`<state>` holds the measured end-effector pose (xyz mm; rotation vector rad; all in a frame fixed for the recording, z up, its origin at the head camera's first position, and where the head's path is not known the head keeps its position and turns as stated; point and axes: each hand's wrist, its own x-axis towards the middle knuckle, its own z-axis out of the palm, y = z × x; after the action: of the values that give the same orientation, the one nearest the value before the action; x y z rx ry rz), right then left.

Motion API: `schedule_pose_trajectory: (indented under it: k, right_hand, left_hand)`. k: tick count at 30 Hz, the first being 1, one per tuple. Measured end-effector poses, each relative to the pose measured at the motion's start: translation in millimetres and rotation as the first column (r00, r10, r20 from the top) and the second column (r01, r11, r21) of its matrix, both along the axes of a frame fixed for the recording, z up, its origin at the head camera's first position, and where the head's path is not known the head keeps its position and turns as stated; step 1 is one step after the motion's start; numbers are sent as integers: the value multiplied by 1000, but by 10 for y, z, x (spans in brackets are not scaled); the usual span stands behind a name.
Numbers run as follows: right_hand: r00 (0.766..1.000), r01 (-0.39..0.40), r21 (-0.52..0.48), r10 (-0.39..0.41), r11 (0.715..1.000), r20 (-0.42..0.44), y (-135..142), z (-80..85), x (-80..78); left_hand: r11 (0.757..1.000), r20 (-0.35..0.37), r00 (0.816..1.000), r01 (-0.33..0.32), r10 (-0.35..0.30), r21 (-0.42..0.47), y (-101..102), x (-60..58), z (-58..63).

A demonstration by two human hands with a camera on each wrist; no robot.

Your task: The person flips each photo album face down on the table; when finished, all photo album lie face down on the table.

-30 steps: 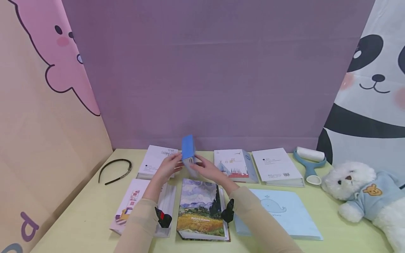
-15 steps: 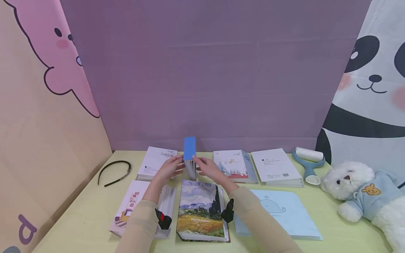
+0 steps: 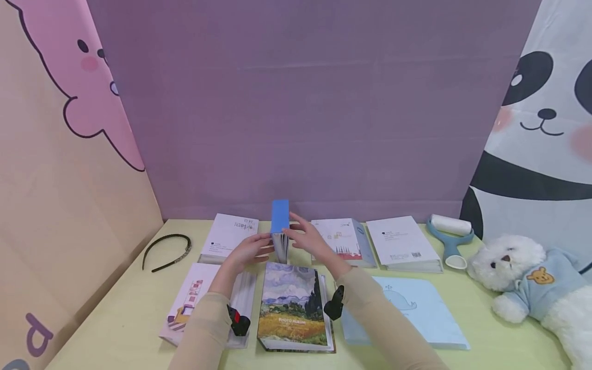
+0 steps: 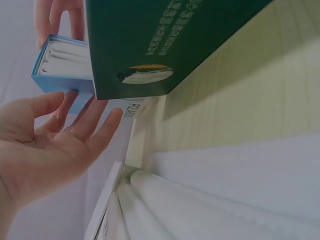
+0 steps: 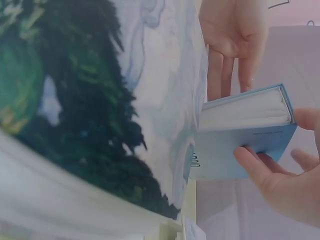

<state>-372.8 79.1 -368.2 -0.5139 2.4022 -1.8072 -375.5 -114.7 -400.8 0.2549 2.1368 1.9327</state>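
Across the surface (image 3: 106,324), beyond the painted album (image 3: 293,308), the blue album (image 3: 280,217) is upright between left hand (image 3: 250,250) and right hand (image 3: 309,238), each grip loose and fairly straight against it (its footing is hard to judge); uneven pressure could topple it.

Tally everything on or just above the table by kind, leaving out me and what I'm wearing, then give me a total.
Books and albums: 7
Headbands: 1
Handheld rollers: 1
Plush toys: 1
Total: 10
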Motion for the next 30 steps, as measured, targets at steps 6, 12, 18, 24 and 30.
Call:
schedule_pose_trajectory:
  k: [6, 12, 18, 24, 30]
  right_hand:
    - [999, -31, 37, 31, 999, 13, 75, 29, 9]
    - [999, 37, 85, -38, 996, 12, 108, 42, 40]
    - [993, 117, 163, -111, 980, -46, 151, 26, 70]
    - [986, 169, 168, -164, 971, -41, 208, 50, 98]
    - [980, 200, 253, -194, 947, -48, 252, 6, 73]
  left_hand:
    - [999, -15, 999, 36, -36, -33, 9, -4, -24]
    - [995, 0, 998, 58, -58, -78, 16, 28, -52]
    - [991, 2, 997, 80, -81, -105, 48, 58, -46]
    - [986, 1, 995, 101, -102, -130, 69, 45, -52]
    - [981, 7, 995, 101, -101, -164, 41, 38, -79]
